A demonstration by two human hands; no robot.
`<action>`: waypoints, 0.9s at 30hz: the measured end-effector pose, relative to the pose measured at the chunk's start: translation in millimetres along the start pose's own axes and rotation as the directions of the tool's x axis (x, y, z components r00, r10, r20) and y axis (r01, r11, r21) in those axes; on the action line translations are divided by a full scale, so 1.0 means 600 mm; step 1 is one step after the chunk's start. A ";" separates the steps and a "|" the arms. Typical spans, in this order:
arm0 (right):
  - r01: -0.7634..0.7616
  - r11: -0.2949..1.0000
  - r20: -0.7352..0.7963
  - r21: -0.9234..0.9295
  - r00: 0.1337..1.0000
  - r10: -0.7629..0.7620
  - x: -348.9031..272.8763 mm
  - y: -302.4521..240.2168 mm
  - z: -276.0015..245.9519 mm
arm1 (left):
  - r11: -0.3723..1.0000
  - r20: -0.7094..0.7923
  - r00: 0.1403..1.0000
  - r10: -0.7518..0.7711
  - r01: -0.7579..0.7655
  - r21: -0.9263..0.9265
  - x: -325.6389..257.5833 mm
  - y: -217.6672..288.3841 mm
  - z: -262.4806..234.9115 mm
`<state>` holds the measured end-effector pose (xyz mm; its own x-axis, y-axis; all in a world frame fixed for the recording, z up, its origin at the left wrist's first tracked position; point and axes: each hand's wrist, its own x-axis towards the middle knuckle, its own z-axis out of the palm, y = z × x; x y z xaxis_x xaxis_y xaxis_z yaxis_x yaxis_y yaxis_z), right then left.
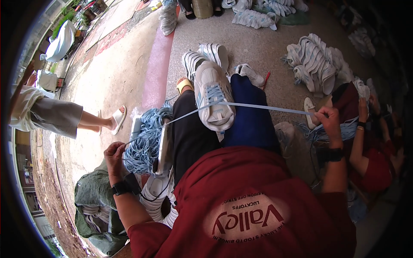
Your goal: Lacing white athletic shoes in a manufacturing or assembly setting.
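Observation:
A white sneaker (pixel 214 96) with pale blue panels rests on my lap, toe pointing away. A light blue shoelace (pixel 266 108) runs through its eyelets and stretches out taut to both sides. My left hand (pixel 113 154) pinches the left end of the lace, low at the left beside a bundle of blue laces (pixel 146 139). My right hand (pixel 329 120) pinches the right end, out at the right. Both wrists wear dark bands.
More white sneakers lie on the floor ahead (pixel 205 56) and in piles at the right (pixel 316 60) and top (pixel 258 17). A green sack (pixel 92 202) of shoes sits at lower left. Another person's sandalled legs (pixel 92 120) stretch in from the left; a person in red (pixel 370 146) sits at my right.

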<state>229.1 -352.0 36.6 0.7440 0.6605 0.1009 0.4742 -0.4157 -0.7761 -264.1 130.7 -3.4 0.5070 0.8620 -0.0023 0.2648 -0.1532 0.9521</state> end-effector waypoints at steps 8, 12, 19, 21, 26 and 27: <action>0.431 0.612 0.033 -0.663 0.834 -0.551 0.036 -0.110 -0.087 | 0.931 0.010 0.979 0.202 -0.195 0.308 0.057 0.093 -0.036; 0.318 0.864 -0.122 -0.391 0.912 -0.391 0.029 0.053 -0.046 | 0.969 0.014 0.998 -0.053 0.048 0.242 0.023 0.019 -0.064; -0.203 0.960 -0.197 -0.191 0.966 0.165 -0.159 0.328 0.020 | 0.907 -0.059 0.946 -0.320 0.324 0.270 -0.080 -0.126 -0.144; -0.230 0.961 -0.207 -0.154 0.958 0.196 -0.202 0.365 0.020 | 0.886 -0.087 0.922 -0.378 0.388 0.254 -0.097 -0.156 -0.159; -0.192 0.971 -0.199 -0.144 0.967 0.162 -0.230 0.393 0.022 | 0.871 -0.044 0.940 -0.339 0.332 0.362 -0.102 -0.230 -0.131; -0.312 0.933 -0.165 -0.182 0.945 0.284 -0.220 0.385 0.027 | 0.830 -0.075 0.931 -0.358 0.354 0.430 -0.095 -0.239 -0.109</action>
<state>233.0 -524.9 -166.2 0.9152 0.4024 -0.0219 0.2956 -0.7073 -0.6422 -385.1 135.0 -119.9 0.3152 0.8935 -0.3197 0.7522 -0.0298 0.6583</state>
